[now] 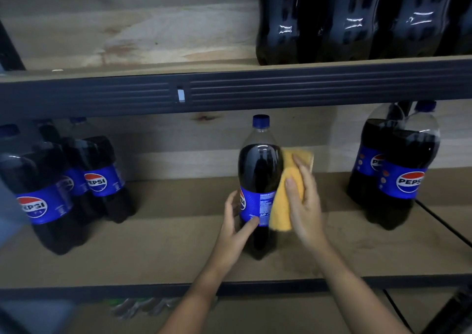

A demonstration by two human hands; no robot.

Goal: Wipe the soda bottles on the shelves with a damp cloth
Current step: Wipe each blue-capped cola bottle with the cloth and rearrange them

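A soda bottle (256, 180) stands upright at the middle of the lower shelf (163, 247), its long axis vertical and its blue cap (261, 121) pointing up toward the dark metal rail (229, 91) of the shelf above. Its blue label faces forward and a little to the left, with the small print panel toward the camera.

The left hand (236, 221) serves as the steadying grip: its fingers curl around the left side of the label and the thumb presses across the lower front, so the bottle is held between them. The right hand (304, 201) lies with fingers nearly straight and together, pressing a folded yellow cloth (286, 198) flat against the bottle's right flank, from the dark shoulder down past the label. Whether the cloth is damp cannot be told from here.

To the left, well apart from the held bottle, stands a cluster of soda bottles (63, 188); to the right, another pair of bottles (398, 170) stands near the shelf's far side. Bare shelf board lies open on both sides of the middle bottle and in front of it, up to the shelf's dark front edge (102, 291). On the upper shelf, at right, a row of large dark bottles (357, 22) sits close to its front lip.
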